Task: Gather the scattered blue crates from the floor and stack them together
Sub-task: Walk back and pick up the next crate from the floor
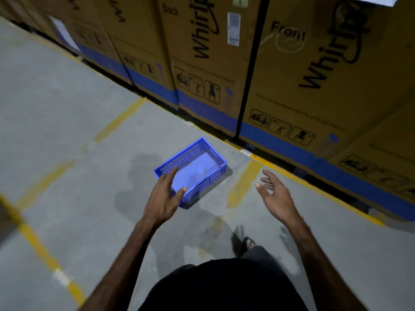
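A row of tall cardboard cartons, printed with lettering and handling symbols above blue bands, is standing along the far and right side. The grey concrete floor is carrying yellow painted lines. A single blue crate, perforated along its walls and showing nothing inside, is sitting on the floor just short of the cartons. The left hand is reaching out in front of the crate's near corner, its fingers loosely spread and gripping nothing; whether it is touching the crate cannot be told. The right hand is hanging to the crate's right, apart from it, fingers relaxed and holding nothing. A sandalled foot is showing below.
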A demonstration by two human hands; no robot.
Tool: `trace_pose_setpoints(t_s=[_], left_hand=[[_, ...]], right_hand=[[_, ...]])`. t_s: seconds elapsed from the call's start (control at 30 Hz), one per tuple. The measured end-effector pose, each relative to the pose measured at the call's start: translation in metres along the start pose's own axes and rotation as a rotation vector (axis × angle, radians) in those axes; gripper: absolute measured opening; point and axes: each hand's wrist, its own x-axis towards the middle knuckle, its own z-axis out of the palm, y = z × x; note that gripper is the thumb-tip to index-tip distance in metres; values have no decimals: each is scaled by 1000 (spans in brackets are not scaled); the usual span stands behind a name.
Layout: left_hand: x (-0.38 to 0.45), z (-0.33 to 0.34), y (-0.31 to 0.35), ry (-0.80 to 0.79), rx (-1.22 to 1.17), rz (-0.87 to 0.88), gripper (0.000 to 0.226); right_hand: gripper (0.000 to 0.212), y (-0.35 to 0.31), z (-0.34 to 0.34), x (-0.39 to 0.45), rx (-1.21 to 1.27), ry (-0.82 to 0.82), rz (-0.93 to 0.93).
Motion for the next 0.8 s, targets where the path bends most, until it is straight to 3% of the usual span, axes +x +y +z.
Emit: trace_pose_setpoints(t_s=[0.17,0.37,0.53,0.8], left_hand=[[6,35,24,141,-132,-220,72],[0,42,32,257,-140,-450,73],[33,39,2,267,-148,-564,74],[151,34,-59,212,-316,-693,71]], right_hand=[[56,-2,-39,83,-94,-176,-36],[54,-18,-33,170,-193,-347,-75],[53,-50,7,230,-233,-429,-71],[54,-89,71,317,-356,-470,24]])
